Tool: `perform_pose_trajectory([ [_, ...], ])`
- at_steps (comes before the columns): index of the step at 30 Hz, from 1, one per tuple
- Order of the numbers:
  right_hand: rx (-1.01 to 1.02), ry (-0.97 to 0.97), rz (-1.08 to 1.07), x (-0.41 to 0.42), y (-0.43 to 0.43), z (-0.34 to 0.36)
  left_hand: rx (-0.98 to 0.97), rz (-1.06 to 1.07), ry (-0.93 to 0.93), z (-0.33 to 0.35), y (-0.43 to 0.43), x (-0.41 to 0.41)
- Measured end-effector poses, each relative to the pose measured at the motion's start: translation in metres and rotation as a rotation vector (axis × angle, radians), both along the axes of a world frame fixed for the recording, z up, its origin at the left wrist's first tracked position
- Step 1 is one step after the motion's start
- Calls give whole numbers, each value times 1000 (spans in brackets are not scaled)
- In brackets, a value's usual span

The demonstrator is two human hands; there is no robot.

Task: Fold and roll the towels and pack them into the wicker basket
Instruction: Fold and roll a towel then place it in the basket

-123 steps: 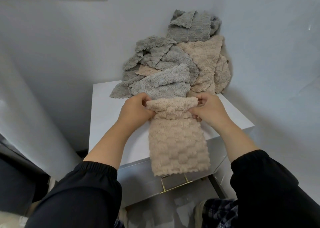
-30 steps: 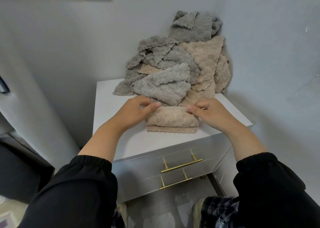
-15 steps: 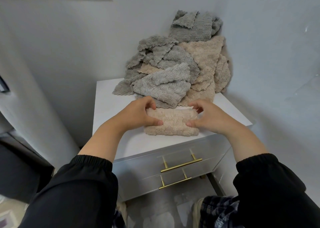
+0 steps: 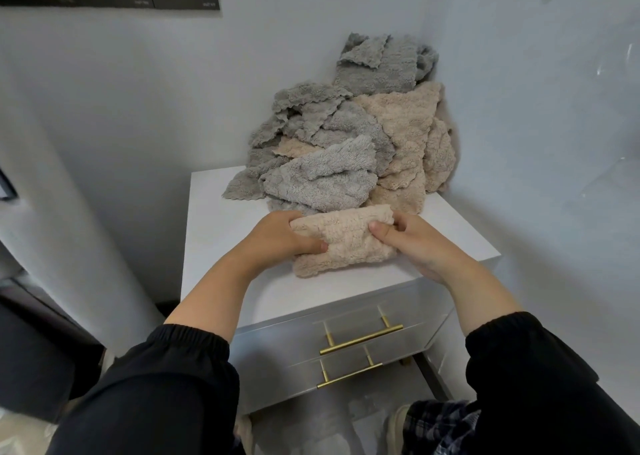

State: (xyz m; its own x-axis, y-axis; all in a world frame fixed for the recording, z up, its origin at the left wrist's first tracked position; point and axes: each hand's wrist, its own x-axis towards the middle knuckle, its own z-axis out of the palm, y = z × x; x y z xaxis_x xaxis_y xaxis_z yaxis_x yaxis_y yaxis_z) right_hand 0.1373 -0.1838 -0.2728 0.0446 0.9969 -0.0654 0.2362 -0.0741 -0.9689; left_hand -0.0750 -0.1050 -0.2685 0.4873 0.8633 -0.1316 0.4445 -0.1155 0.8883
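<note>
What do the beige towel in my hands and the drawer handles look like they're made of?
Beige towel: soft plush microfibre or fleece, judging by its fluffy waffled pile. Drawer handles: probably metal with a brass-coloured finish, given the golden sheen.

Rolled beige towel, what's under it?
The white cabinet top shows around the rolled beige towel, which the left hand and right hand grip. Directly beneath is hidden.

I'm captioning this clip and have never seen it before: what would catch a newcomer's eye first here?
First, the left hand and right hand gripping a rolled beige towel by its ends, near the front of the white cabinet top. Right behind it, a tall loose heap of grey and beige towels fills the wall corner. Below, gold drawer handles stand out on the cabinet front.
</note>
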Motion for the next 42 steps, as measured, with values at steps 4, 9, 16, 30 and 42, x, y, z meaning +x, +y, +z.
perform_pose_trajectory([
  [4, 34, 58, -121, -7, 6, -7, 20, 54, -95, -3, -6, 11],
  [9, 127, 33, -409, -9, 6, -12, 116, 158, -57, -11, -17, 41],
  [16, 139, -168, -722, 9, -13, -8, -9, 105, -150, -3, -35, 79],
  [30, 100, -1202, -855, 72, -189, 54, -231, -154, -309, 15, -188, 172],
  [42, 432, -1441, -906, 126, -330, 1, -311, -493, -140, -17, -288, 222],
])
